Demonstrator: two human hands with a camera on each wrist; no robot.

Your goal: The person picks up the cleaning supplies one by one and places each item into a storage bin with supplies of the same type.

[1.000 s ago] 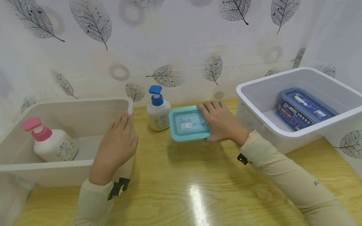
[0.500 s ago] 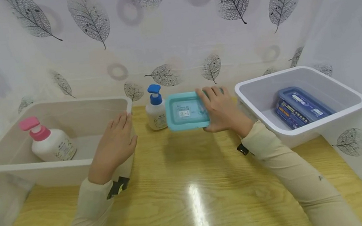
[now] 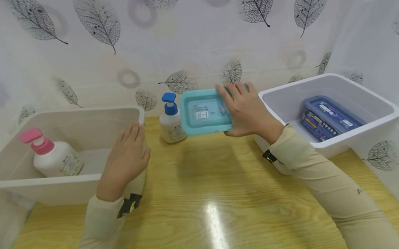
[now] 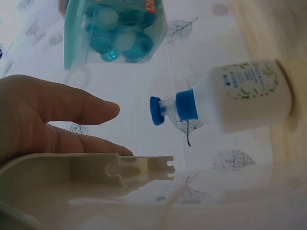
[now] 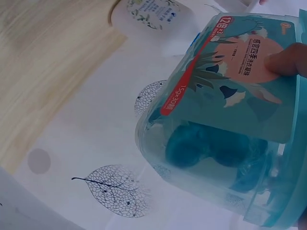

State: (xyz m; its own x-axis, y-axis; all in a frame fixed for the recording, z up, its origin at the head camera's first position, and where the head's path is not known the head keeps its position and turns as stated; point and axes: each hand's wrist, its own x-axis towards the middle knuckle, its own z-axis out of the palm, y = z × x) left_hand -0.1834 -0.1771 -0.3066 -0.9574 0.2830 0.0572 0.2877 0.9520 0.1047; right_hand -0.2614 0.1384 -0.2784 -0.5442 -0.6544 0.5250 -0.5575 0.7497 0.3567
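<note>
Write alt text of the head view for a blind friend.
A person's right hand holds a teal box above a wooden table; the left hand is at the edge of a beige bin containing a pink-topped pump bottle. A blue-topped bottle stands between that bin and a white bin containing a blue box.

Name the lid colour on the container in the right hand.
Turquoise, with a pale printed label; the lid shows best in the head view.
</note>
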